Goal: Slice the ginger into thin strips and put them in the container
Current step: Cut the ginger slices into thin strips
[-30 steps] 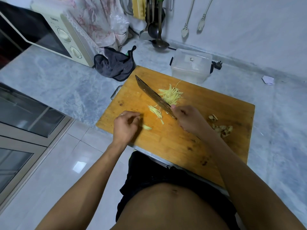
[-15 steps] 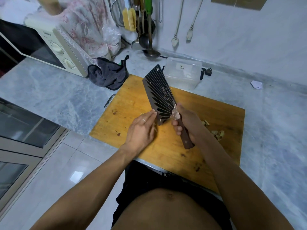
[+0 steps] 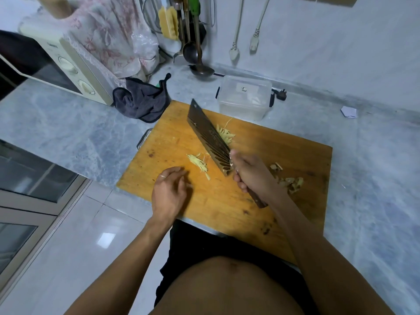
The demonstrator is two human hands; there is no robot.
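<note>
The light is dim and cool, coming from above. The floor tile (image 3: 106, 239) shows a small glare. The left hand (image 3: 169, 194) is motion-blurred. Wide-angle distortion bends the edges.

Cleaver (image 3: 208, 142) back down edge-on, left hand (image 3: 169, 192) off its blade.

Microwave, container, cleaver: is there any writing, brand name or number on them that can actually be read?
Nothing can be read with certainty.
Microwave: a short dark brand mark above the dials, too blurred to read.
Container: a small white label on the lid with a dark mark, too small to read.
Cleaver: faint marks along the blade, not legible.
</note>
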